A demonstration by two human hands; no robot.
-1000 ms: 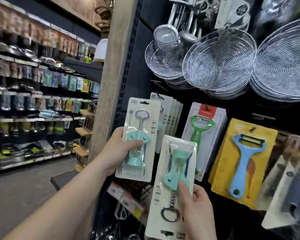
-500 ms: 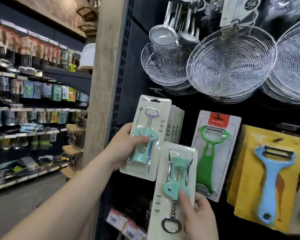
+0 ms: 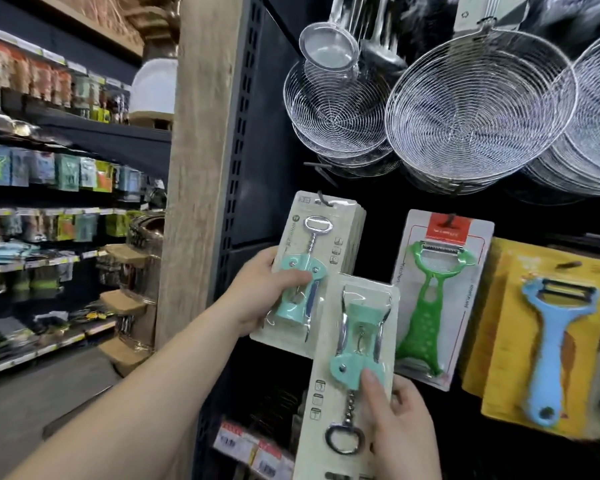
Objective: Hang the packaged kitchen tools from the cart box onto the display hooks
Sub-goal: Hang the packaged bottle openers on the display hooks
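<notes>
My left hand (image 3: 257,296) grips the upright corkscrew pack (image 3: 312,271), thumb across the mint body, fingers behind the card. A second ago its top was short of the hook; now the hang hole sits on the display hook (image 3: 323,199), in front of the same packs already there. I judge this one as good as hung, though I cannot tell how far along the prong it has slid.

Just below and to the right of that grip, my right hand (image 3: 399,431) holds the second corkscrew pack (image 3: 350,375) upside down, thumb pressing the blister, fingers curled behind, ring end down. Its top corner overlaps the bottom corner of the hung pack. It has barely shifted in the view.

To the right of both grips hang the green peeler (image 3: 437,299) and the blue peeler (image 3: 548,344).

Next, I expect, the left hand lets go, and the inverted pack needs turning end for end so its hole faces up. The cart box is out of view.
</notes>
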